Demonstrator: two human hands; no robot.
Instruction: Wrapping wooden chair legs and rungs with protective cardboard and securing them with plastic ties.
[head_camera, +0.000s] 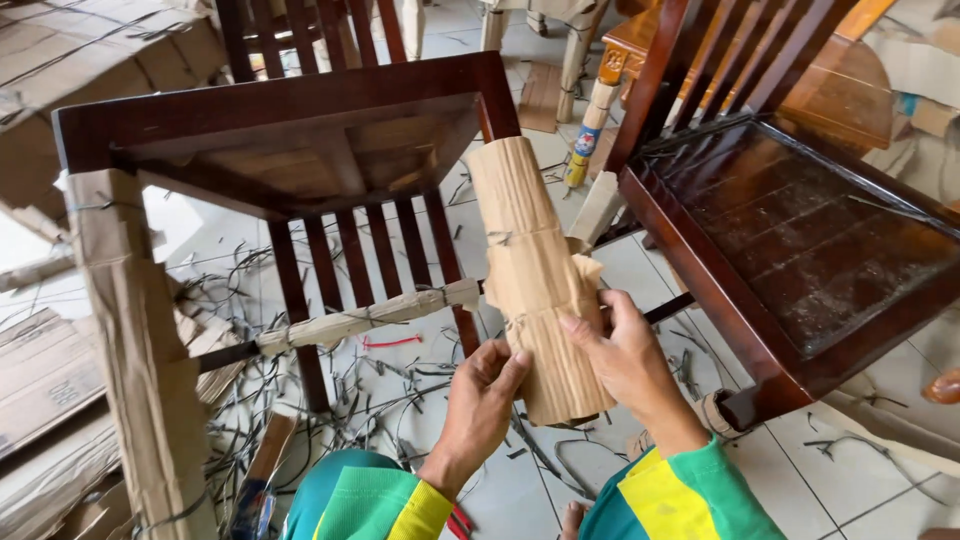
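Corrugated cardboard wrap (535, 285) covers one leg of an upturned dark wooden chair (300, 110) and sits just above picture centre, running from about 12 o'clock down to 6 o'clock of the person's two hands. Nearest the camera, at 6 o'clock in the frame, show the green and yellow sleeves (400, 500) of the person. The left hand (480, 400) rises from there at about 7 o'clock of the wrap, its fingers curled and the thumb pressed against the lower left edge of the cardboard, clasping it. The right hand (625, 360) lies at about 4 o'clock of the wrap, fingers laid flat across its front and gripping it from the right side. At the left edge of the frame, near 8 o'clock, another chair leg (140, 360) stands wrapped in brown cardboard bound with thin string. Between the two legs a crossbar (370, 318) carries a thinner cardboard wrap. Cut black strap pieces (390, 385) litter the white tiled floor (880, 490) beneath the chair. At 3 o'clock stands a second chair (800, 240), upright, its dark seat glossy. Farther off, at 12 o'clock, a wrapped table leg (590, 125) shows, and flattened cardboard sheets (60, 60) lie at 10 o'clock.
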